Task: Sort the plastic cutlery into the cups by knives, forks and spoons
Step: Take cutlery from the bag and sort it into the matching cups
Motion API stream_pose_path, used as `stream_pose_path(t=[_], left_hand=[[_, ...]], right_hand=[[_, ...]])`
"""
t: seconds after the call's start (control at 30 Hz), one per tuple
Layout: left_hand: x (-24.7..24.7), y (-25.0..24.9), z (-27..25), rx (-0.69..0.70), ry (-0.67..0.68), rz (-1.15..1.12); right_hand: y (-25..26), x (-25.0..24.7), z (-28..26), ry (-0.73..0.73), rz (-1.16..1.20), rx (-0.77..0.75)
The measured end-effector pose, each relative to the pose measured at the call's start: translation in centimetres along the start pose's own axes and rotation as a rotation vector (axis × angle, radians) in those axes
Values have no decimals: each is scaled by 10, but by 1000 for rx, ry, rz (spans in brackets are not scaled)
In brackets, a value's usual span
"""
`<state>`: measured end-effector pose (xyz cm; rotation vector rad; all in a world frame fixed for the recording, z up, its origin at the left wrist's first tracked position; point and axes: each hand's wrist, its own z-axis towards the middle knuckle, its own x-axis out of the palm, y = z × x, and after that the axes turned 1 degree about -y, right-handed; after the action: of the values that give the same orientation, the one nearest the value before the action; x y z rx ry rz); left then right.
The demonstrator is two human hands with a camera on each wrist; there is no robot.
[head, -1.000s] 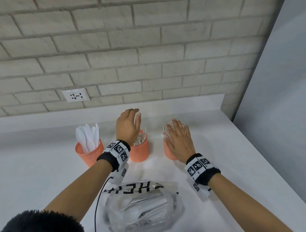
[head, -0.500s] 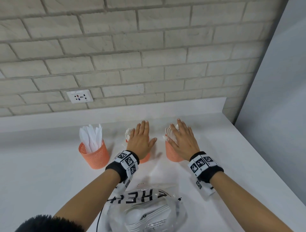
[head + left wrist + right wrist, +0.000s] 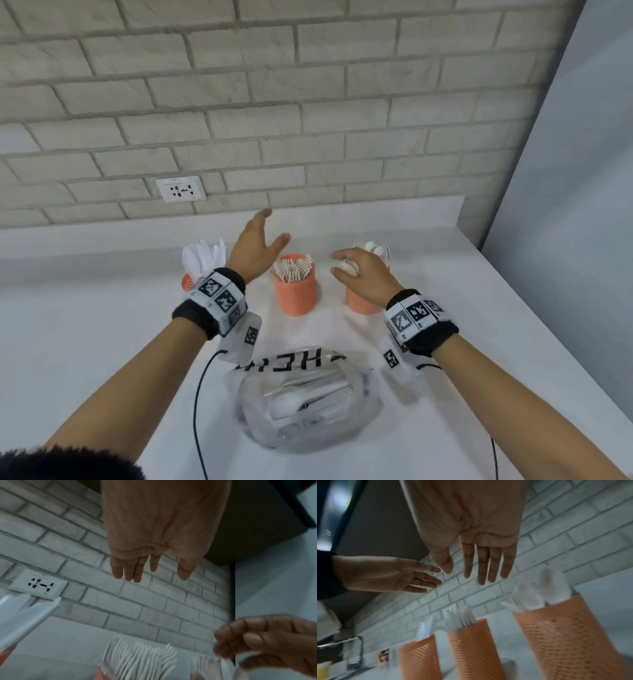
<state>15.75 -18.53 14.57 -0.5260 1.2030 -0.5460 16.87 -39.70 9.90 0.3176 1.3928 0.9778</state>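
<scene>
Three orange mesh cups stand in a row on the white counter [image 3: 102, 342]. The left cup [image 3: 187, 283] holds knives [image 3: 203, 255], the middle cup [image 3: 295, 294] forks [image 3: 295, 268], the right cup [image 3: 359, 304] spoons [image 3: 376, 249]. My left hand [image 3: 263, 240] hovers between the knife and fork cups, fingers straight [image 3: 137, 572], holding nothing. My right hand [image 3: 347, 269] floats in front of the spoon cup [image 3: 565, 642], fingers extended [image 3: 481, 566] and empty. A clear plastic bag [image 3: 308, 401] with more white cutlery lies near me.
A brick wall with a socket [image 3: 181, 193] rises behind a low ledge. A grey panel [image 3: 565, 205] bounds the counter's right edge. Black cables [image 3: 197, 404] trail from both wristbands beside the bag. A tap [image 3: 358, 649] shows far left in the right wrist view.
Both hands have lifted off the cutlery in the middle and right cups. The left hand swung up and to the left, uncovering the forks; the right hand drew back slightly.
</scene>
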Motion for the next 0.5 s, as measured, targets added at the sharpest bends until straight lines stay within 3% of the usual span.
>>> stream_pose_path(t=[0.13, 0.23, 0.37, 0.5], left_hand=[[-31, 5, -36, -29, -108, -198], [-41, 17, -72, -71, -127, -310], [-38, 35, -125, -146, -98, -346], [-15, 51, -176, -220, -78, -271]], right_hand=[[38, 13, -33, 110, 173, -81], [68, 25, -64, 343, 129, -67], [71, 62, -96, 668, -206, -98], [48, 96, -100, 680, -505, 4]])
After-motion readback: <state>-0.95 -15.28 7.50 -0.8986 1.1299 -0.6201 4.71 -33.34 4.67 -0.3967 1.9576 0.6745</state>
